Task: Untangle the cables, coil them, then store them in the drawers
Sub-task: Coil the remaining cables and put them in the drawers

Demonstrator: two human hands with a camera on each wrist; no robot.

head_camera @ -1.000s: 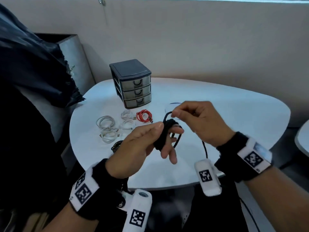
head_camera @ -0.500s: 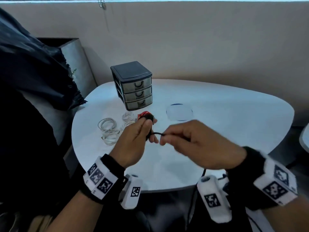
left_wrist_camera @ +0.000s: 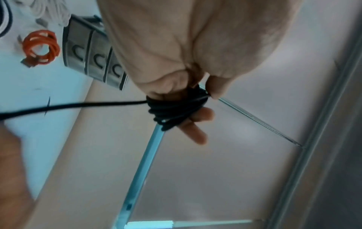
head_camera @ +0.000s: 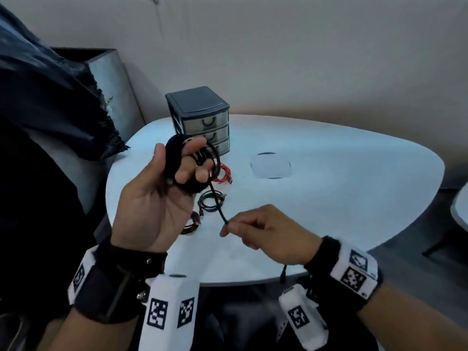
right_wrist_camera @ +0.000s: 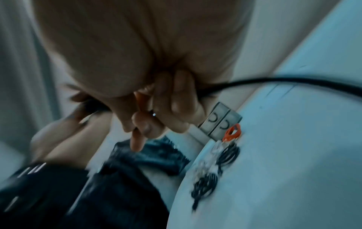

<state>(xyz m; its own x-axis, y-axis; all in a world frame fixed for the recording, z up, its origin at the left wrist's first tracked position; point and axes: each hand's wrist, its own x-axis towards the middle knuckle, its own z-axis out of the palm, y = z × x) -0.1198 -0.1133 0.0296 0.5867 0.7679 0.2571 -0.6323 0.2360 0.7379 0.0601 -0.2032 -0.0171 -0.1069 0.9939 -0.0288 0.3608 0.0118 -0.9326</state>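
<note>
My left hand [head_camera: 188, 164] is raised with its palm facing me, and a black cable [head_camera: 174, 158] is wound in several turns round its fingers. In the left wrist view the coil [left_wrist_camera: 176, 110] wraps the fingers, the thumb pressing on it. A free strand runs down to my right hand [head_camera: 228, 228], which pinches it between thumb and forefinger above the table's near side. The right wrist view shows that strand [right_wrist_camera: 274, 81] trailing out of the curled fingers [right_wrist_camera: 149, 120]. The grey three-drawer unit [head_camera: 200, 110] stands behind, its drawers closed.
On the white round table [head_camera: 329, 186] lie a red coiled cable [head_camera: 224, 174], a dark coil [head_camera: 211, 201] and another coil [head_camera: 192, 222] near the front edge. White cables [left_wrist_camera: 45, 9] lie beside the drawers. A black bag [head_camera: 50, 97] is heaped at the left.
My left hand rose and turned palm towards me with the coil round its fingers. My right hand dropped down and to the right, drawing the free strand out.
</note>
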